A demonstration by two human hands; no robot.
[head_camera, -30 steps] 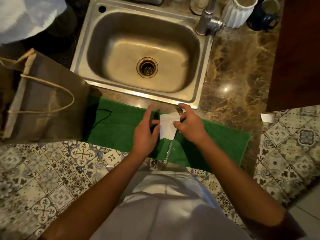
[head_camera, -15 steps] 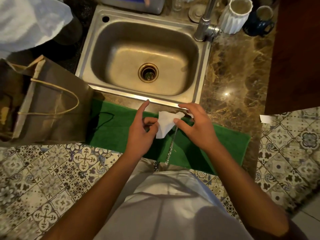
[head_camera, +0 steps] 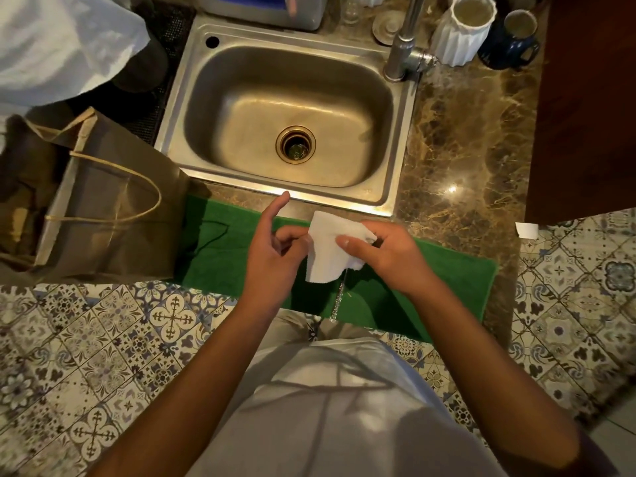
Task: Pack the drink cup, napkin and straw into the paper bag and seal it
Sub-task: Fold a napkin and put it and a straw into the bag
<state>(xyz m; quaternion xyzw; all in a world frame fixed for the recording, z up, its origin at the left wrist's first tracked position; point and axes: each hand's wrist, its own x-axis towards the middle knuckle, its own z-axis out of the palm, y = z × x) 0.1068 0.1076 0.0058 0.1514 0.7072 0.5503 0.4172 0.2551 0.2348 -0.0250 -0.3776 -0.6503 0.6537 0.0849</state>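
A white napkin is held between both hands above the green towel. My left hand pinches its left edge, index finger pointing up. My right hand grips its right side, thumb on top. A thin clear straw hangs down from under the napkin at my right hand. The brown paper bag with twine handles stands open at the left of the counter. No drink cup shows in the frame; the bag's inside is dark.
A steel sink lies beyond the towel, its faucet at the back right. A white ribbed vase and dark blue mug stand behind. A dark wooden cabinet is at right. Patterned floor tiles lie below.
Both hands have risen slightly with the napkin, which has unfolded wider between them. The straw now dangles from under it.
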